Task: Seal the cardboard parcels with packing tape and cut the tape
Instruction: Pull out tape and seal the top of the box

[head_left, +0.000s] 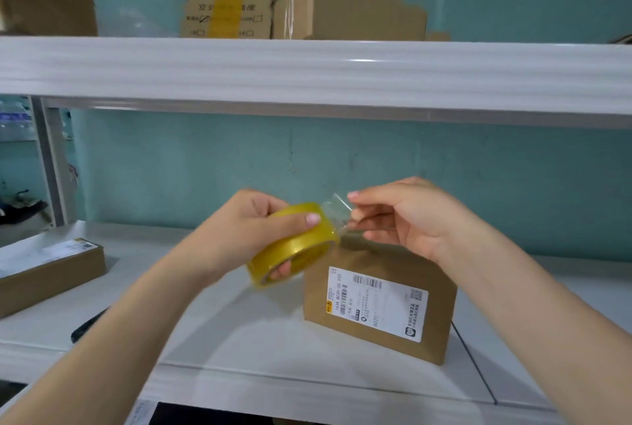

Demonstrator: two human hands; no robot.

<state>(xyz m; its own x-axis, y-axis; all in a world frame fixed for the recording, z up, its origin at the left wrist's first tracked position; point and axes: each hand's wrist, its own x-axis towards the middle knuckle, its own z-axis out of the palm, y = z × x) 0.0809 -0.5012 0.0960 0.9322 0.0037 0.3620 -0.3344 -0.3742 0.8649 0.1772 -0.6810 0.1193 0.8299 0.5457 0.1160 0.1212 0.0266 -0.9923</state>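
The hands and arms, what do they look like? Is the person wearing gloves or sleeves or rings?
Both are bare. The left hand and right hand wear no gloves, rings or watch, and no sleeves show on the forearms up to the picture's edge. The fingernails are short with a pale pink look.

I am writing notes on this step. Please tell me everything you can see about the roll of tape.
The tape roll is a yellowish, glossy, see-through ring, tilted and held in the air just left of the labelled parcel. The left hand grips it, thumb on the outer face, a fingertip showing through the core. The right hand pinches a short clear peeled strip.
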